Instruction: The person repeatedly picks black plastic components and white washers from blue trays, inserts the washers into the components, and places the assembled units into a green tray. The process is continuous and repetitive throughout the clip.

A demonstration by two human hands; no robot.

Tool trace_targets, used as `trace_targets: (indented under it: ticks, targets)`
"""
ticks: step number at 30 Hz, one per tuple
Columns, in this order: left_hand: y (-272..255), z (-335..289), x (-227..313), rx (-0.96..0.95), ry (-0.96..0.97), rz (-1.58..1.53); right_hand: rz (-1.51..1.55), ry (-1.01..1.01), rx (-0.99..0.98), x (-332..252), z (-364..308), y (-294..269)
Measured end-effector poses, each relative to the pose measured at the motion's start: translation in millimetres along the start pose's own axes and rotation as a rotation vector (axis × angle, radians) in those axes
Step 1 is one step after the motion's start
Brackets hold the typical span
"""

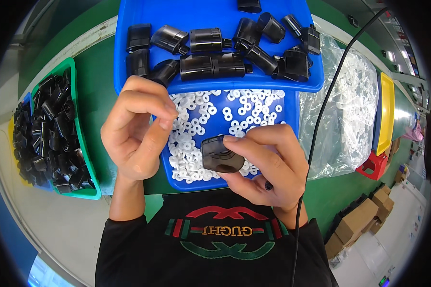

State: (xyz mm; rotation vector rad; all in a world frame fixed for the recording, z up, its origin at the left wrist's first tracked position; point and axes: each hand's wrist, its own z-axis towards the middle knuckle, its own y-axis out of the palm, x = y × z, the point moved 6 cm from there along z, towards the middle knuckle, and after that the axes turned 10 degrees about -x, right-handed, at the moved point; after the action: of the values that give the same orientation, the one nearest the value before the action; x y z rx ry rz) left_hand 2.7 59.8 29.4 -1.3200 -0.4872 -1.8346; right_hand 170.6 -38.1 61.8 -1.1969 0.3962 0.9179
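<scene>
My right hand [273,165] grips a glossy, translucent black plastic housing [220,155] between thumb and fingers, over a blue tray [294,115] of small white ring washers [184,160]. A small black tip [268,185] shows among the fingers of that hand; whether it belongs to the housing I cannot tell. To the left, my left hand [141,124] is raised beside the washers. Its thumb and forefinger are pinched together, and anything between the tips is too small to make out. Several similar black housings [206,40] lie in a second blue tray [316,81] just beyond.
At left stands a green bin [93,184] filled with black plastic parts [52,129]. On the right lies a clear plastic bag [342,110] of white pieces, crossed by a black cable [317,124]. Past it are a yellow tray [387,112], a red container [372,165] and cardboard boxes [357,225].
</scene>
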Motion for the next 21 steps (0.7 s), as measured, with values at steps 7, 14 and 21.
trace_targets:
  ticks: [7,14,21]
  targets:
    - [-0.2,0.1,0.7,0.009,0.017,0.004,0.196,-0.032,0.213,-13.2,-9.5,-9.2]
    - [-8.5,-4.3,-5.0,0.090,0.025,-0.042,0.108,-0.019,0.050,-1.9,-0.5,2.8]
    - [-2.8,-6.9,-2.9,0.080,-0.013,-0.057,0.106,0.015,0.026,-4.5,-1.9,4.0]
